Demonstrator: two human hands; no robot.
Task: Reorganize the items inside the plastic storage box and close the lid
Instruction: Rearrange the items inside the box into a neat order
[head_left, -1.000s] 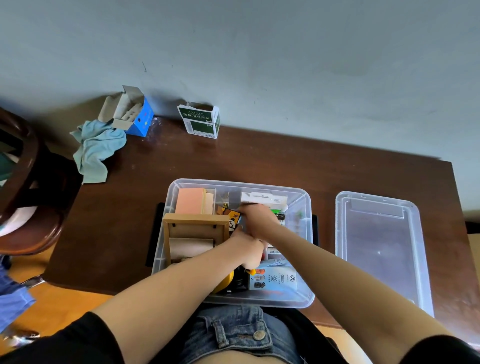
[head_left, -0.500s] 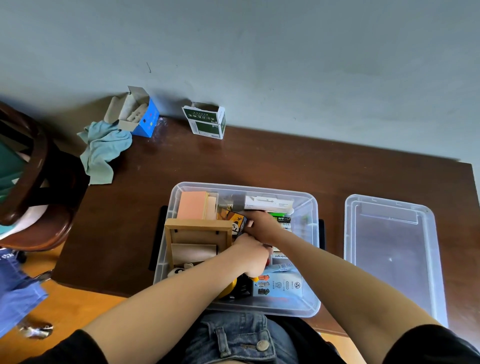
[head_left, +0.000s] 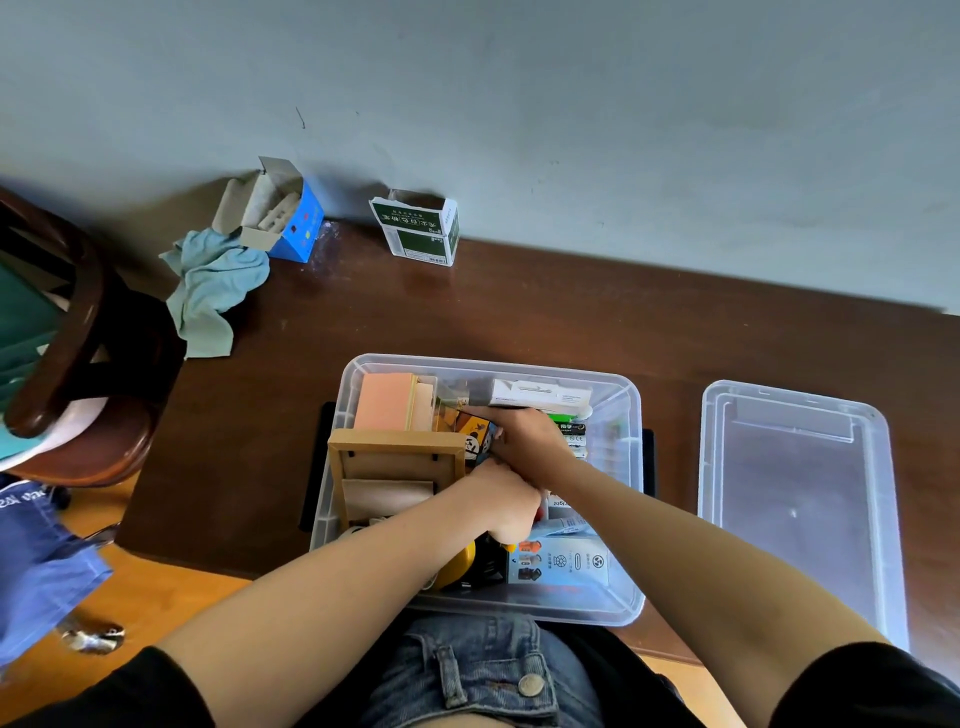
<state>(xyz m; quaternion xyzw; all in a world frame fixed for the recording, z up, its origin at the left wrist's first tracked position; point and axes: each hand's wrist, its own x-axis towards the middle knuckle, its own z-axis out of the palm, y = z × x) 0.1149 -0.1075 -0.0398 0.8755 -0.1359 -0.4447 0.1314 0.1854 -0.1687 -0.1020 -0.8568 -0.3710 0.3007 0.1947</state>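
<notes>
1 head view; looks steeply down, close over the storage box (head_left: 483, 597).

A green-and-white carton (head_left: 417, 228) with its top torn open stands on the dark wooden worktop (head_left: 519, 312) against the grey wall (head_left: 519, 104). Left of the carton, a blue box (head_left: 291, 221) with open grey flaps leans by the wall, and a crumpled pale teal cloth (head_left: 210, 291) lies touching that box on its left. Farther left of the carton, off the worktop's edge, stands a dark wooden chair (head_left: 78, 364) on the orange floor (head_left: 156, 597).
</notes>
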